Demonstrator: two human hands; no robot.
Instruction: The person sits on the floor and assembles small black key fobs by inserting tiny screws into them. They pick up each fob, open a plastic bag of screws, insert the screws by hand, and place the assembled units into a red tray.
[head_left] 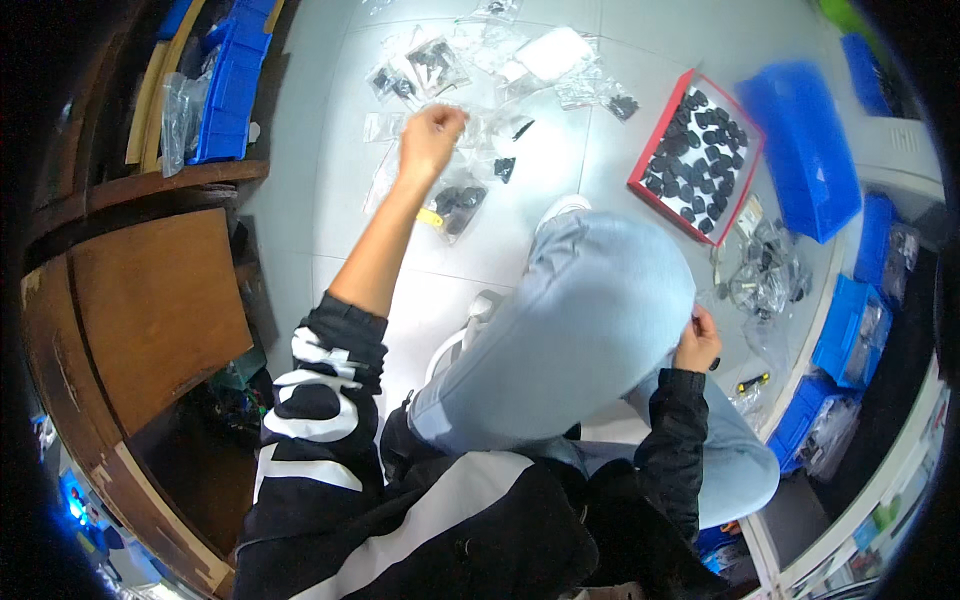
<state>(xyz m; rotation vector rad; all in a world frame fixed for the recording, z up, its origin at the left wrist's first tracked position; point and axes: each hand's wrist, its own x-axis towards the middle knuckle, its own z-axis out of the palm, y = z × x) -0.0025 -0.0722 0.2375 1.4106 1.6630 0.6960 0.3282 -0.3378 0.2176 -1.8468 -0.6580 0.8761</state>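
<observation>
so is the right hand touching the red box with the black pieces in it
Apart. The head view shows the right hand beside the knee, below the red box, with floor visible between them.

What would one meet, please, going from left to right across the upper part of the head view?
Blue shelf bin, left hand, white packet, red-edged box, large blue bin.
</observation>
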